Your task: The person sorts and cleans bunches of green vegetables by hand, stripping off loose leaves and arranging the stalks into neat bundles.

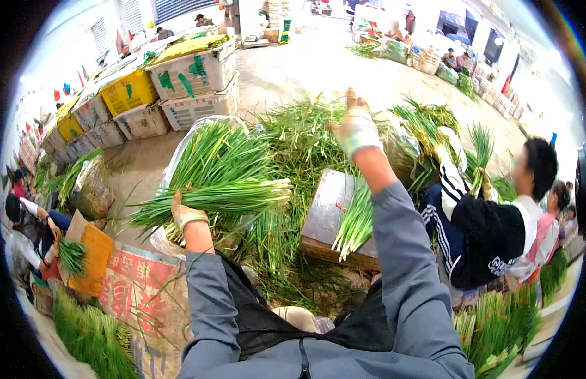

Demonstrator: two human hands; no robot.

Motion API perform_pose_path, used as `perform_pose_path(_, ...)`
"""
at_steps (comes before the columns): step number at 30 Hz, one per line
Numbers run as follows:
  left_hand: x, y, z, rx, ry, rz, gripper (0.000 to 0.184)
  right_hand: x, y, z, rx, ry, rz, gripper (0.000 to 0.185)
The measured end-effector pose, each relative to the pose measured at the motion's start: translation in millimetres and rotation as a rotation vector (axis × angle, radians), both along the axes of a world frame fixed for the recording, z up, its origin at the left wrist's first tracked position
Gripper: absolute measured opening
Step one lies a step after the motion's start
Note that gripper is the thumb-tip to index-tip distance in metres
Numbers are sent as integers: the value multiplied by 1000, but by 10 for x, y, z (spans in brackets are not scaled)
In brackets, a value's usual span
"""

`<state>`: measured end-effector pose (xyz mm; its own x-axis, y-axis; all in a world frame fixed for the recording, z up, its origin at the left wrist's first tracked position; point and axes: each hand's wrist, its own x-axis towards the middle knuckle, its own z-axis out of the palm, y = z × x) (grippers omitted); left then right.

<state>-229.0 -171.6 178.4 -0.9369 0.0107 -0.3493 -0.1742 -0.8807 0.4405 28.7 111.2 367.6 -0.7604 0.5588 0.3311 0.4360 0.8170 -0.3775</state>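
My left hand (189,216), in a pale glove with the thumb showing, is closed round a bunch of chives (242,197). The bunch lies sideways, its white stem ends to the right and green tips to the left, above a larger heap of chives (220,151) in a clear plastic bag. My right hand (356,129), also in a pale glove, is raised beyond the metal-topped box (328,201); its thumb and fingers are apart, with nothing seen in them. Another bunch of chives (356,218) rests on that box, partly behind my right sleeve.
Loose green trimmings (302,136) are piled ahead and around the box. Stacked white crates (192,76) and a yellow crate (130,93) stand at the left. A co-worker in a black jacket (489,227) sits close on the right; another person (37,221) works at far left.
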Motion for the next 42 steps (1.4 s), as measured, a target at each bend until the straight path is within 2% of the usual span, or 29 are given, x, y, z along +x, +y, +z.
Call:
perform_pose_path(2, -83, -104, -136, -5, 204, -6, 28, -82, -132, -61, -164, -66, -149, 56)
perform_pose_path(3, -95, -160, -209, -19, 304, -15, 26, -124, -261, -295, -289, -148, -95, 62)
perform_pose_path(6, 12, -92, 17, 109, 240, 1, 23, -174, -611, -1573, -762, -259, 161, 93)
perform_pose_path(7, 85, -75, 59, 154, 237, -8, 22, -219, -836, -1875, -863, -178, 181, 91)
perform_pose_path(9, 115, -63, -8, 161, 277, -33, 21, -433, -1244, -2182, -1710, 310, 199, 71)
perform_pose_path(10, 119, -50, -28, 113, 317, -18, 21, -521, -1433, -2129, -2032, 579, 207, 42)
perform_pose_path(11, 124, -48, -38, 70, 359, -3, 21, -534, -1445, -2208, -2043, 581, 204, 42)
perform_pose_path(12, 140, -33, -43, 42, 291, 54, 24, -571, -1415, -2268, -2035, 554, 225, 32)
perform_pose_path(14, 144, -189, -63, 26, 349, -2, 28, -458, -1288, -2154, -2055, 411, 194, 17)
perform_pose_path(15, 127, -280, -90, 10, 401, -58, 31, -389, -1128, -2292, -1900, 405, 232, 18)
perform_pose_path(16, 5, -335, -151, 86, 272, 17, 33, -307, -940, -2334, -1754, 347, 204, 18)
perform_pose_path(17, 11, -393, -131, 78, 318, 4, 31, -250, -785, -2265, -1620, 358, 37, 20)
perform_pose_path(20, -56, -491, -185, 62, 294, 28, 28, -27, -341, -2280, -1613, 804, -22, 26)
perform_pose_path(21, -68, -491, -186, 65, 261, 58, 28, 7, -281, -2255, -1599, 823, -89, 27)
perform_pose_path(23, -121, -425, -184, 68, 235, 71, 27, 6, -643, -1946, -1505, 381, 14, 33)
perform_pose_path(24, -123, -404, -233, 86, 234, 36, 26, -49, -793, -2021, -1371, 290, 106, 38)
perform_pose_path(25, -134, -366, -250, 110, 238, 4, 25, -173, -932, -2091, -1404, 243, 130, 44)
perform_pose_path(26, -99, -294, -237, 120, 215, 34, 28, -253, -1092, -2083, -1507, 246, 118, 40)
perform_pose_path(27, -65, -240, -225, 120, 219, 35, 28, -323, -1159, -2041, -1501, 213, 194, 31)
perform_pose_path(30, -18, -199, -230, 65, 260, 18, 31, -440, -1268, -2169, -1542, 317, 162, 19)
perform_pose_path(31, -24, -227, -212, 66, 260, 22, 31, -435, -1250, -2246, -1519, 433, 36, 17)
perform_pose_path(33, -23, -295, -185, 143, 166, 22, 32, -222, -949, -2235, -1590, 614, -39, 14)
perform_pose_path(34, -43, -342, -180, 57, 182, 51, 35, -139, -789, -2284, -1612, 747, -13, 14)
perform_pose_path(35, -123, -391, -231, 114, 188, 38, 35, -81, -664, -2339, -1629, 890, 10, 14)
perform_pose_path(36, -167, -408, -289, 116, 193, 43, 35, -30, -593, -2412, -1502, 737, -59, 14)
perform_pose_path(39, -196, -373, -284, 116, 176, 82, 34, 34, -686, -2361, -1402, 682, -33, 17)
perform_pose_path(41, -241, -456, -329, 116, 151, 133, 33, 110, -679, -2527, -1384, 755, -35, 20)
perform_pose_path(42, -260, -505, -373, 122, 200, 101, 33, 204, -734, -2649, -1154, 663, -17, 22)
